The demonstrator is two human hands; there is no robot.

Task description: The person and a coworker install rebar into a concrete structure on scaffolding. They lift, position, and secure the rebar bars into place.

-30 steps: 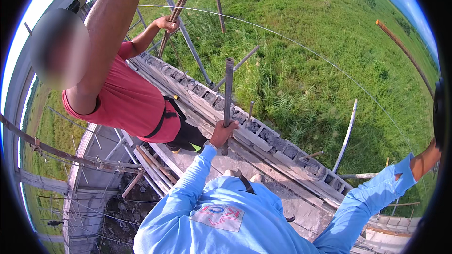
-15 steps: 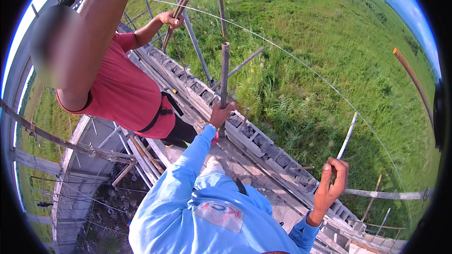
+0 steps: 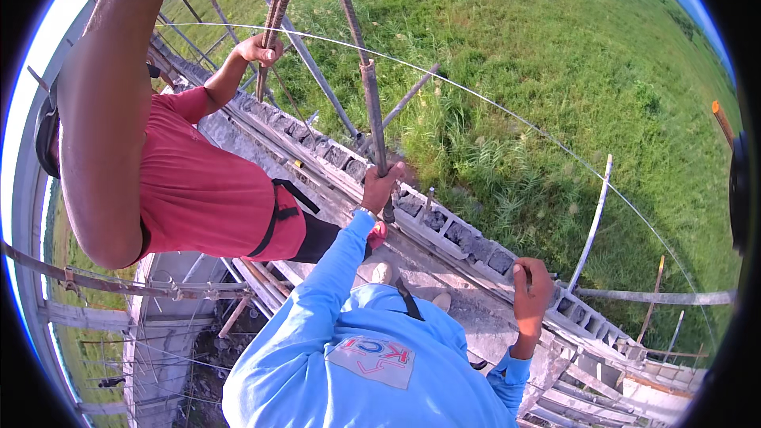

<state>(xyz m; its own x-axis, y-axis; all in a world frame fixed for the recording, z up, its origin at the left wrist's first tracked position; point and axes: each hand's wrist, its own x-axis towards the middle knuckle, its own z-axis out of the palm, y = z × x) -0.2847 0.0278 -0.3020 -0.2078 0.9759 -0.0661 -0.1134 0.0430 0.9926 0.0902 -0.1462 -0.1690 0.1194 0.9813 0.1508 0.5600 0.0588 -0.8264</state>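
The left hand [image 3: 383, 186] wraps right round the metal pipe [image 3: 374, 115] at twelve o'clock, maybe to stop it tipping, and the half-curled right hand [image 3: 533, 299] is at four o'clock, but I can't tell if it's empty.

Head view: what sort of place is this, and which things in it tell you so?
Most likely an outdoor building site: a wall of hollow blocks, ribbed steel bars in a co-worker's hand, and a metal pipe in the person's left hand show it.
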